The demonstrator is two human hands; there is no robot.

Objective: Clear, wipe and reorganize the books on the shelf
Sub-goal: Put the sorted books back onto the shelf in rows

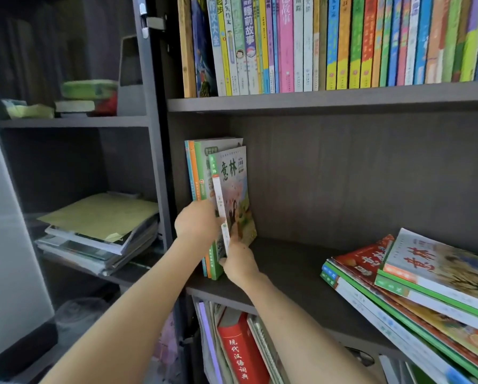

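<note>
The step in hand looked to be standing a magazine [233,189] upright at the left end of the middle shelf [301,261], against the three or four books [197,173] already upright there. The right hand [239,263] pinched the magazine's lower corner, thumb on the spine side and fingers on the cover. The left hand [197,221] lay against the spines of the upright books. Its fingers were hidden, so I cannot tell whether it gripped or only pressed. The magazine tilted a little to the right, with its foot on or just above the board.

To do this well, the left hand should brace the row against the side wall while the right slides the magazine back until its spine sits flush with the others. It should then be tipped upright before being let go, since a thin, limp magazine would likely sag or slide out otherwise. A pile [415,286] of similar books lay flat at the right of the shelf, well apart, so much of the reorganizing appeared undone.
</note>
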